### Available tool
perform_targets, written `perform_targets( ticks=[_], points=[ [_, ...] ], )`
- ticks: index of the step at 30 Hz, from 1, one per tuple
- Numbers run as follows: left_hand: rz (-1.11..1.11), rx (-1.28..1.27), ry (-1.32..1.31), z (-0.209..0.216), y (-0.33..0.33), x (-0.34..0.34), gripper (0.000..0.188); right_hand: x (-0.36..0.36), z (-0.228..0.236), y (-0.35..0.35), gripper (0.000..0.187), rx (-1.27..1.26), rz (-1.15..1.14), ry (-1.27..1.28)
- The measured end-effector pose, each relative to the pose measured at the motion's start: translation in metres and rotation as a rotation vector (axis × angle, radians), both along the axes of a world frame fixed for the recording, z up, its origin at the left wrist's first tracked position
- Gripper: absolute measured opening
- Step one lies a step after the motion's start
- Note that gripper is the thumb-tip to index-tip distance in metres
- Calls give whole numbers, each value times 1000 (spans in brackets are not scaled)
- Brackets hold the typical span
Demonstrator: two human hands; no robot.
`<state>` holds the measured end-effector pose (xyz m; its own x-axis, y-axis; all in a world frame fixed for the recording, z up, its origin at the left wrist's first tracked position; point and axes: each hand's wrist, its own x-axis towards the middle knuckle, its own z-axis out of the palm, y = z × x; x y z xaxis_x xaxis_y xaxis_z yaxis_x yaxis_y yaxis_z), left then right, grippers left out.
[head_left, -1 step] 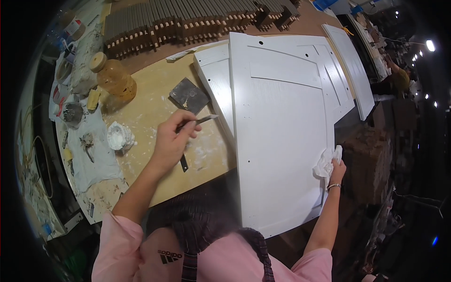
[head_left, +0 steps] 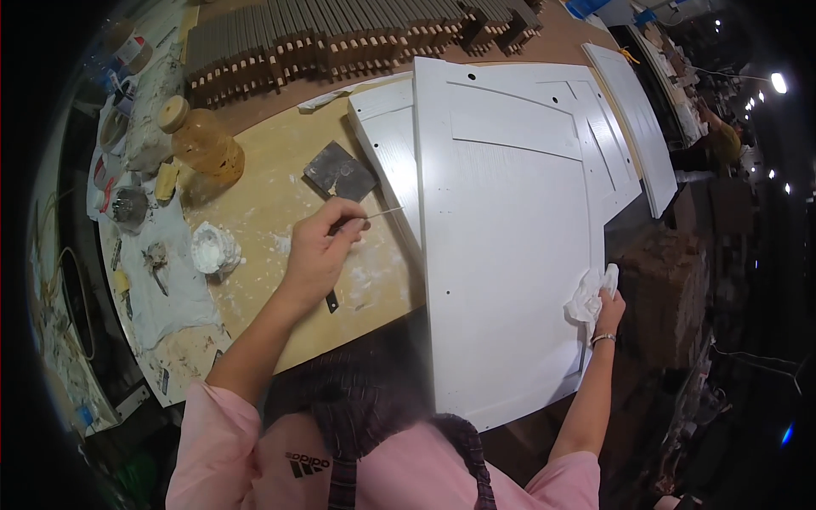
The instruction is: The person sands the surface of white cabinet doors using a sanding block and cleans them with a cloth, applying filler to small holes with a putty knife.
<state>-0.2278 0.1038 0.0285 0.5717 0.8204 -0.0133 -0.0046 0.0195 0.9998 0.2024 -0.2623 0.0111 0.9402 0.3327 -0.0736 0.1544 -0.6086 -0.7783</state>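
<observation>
Left hand: fingertips are pinching a thin metal tool, closed up on it; its long axis is running rightward out of the fingers. Top white panel is lying right of those fingers, long axis running away from the body. Lower white panel is poking out from under it, nearest the tool tip; can't tell if the tip is touching. Left hand is sitting nearer the top panel's left edge. Right hand: fingers are curling round a crumpled white cloth at its right edge; finger spacing is hidden. Around the left fingers: dark square block is lying just beyond, white paste tub is sitting leftward, dark strip is lying bodyward.
</observation>
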Motion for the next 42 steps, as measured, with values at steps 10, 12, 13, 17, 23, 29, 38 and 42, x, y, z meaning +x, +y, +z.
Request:
perform_targets(
  ticks=[10,12,13,17,23,29,38,42],
  points=[
    [-2,707,198,-19,15,44,23,-1,6,-5,26,-54,-9,-19],
    [-13,723,193,-19,16,46,23,-1,4,-6,26,-47,-6,-41],
    [-21,742,187,-20,16,46,23,-1,3,-6,26,-50,-7,-40],
    [-33,719,190,-22,16,48,24,0,-1,-8,24,-7,-29,-9],
    [10,741,177,-25,17,50,23,3,-6,-14,23,61,-51,19],
    [24,696,195,-27,16,49,23,0,-9,-10,23,101,-54,50],
    [7,664,138,-30,15,53,23,3,-16,-18,25,106,-41,45],
    [48,649,140,-32,17,53,23,2,-15,-16,24,133,-63,64]
  ],
)
